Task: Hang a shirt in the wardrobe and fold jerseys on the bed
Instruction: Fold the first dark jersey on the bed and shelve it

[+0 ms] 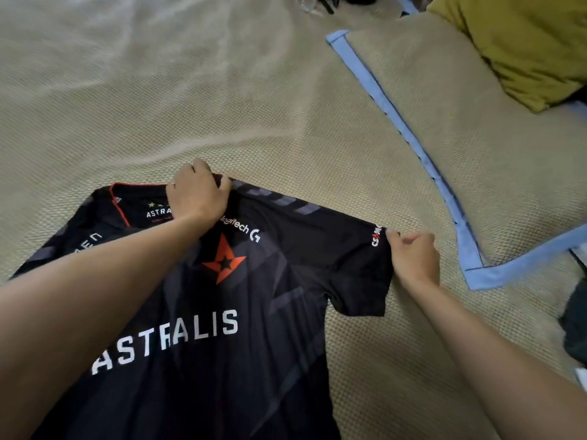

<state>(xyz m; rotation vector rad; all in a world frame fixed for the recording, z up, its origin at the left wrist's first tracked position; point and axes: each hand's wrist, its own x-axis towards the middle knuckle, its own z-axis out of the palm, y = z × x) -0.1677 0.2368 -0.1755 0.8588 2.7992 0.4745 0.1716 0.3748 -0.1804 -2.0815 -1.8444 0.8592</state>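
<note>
Both hands pinch a black jersey (241,312) spread front-up on the bed (190,106).
Left hand (197,195) grips its shoulder beside the collar, right hand (413,258) its sleeve end; folding well likely means keeping that edge taut.

Beige woven mat (222,100), blue-trimmed pillow (460,122), mustard blanket (524,42).

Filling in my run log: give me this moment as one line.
stage: jersey fold | black jersey: front up, flat on bed mat | left hand: grips shoulder | right hand: pinches sleeve end

Printed on the black jersey (241,344): "ASTRALIS" across the chest, "logitech G" near the shoulder, "ASTRA…" partly covered inside the collar.
</note>
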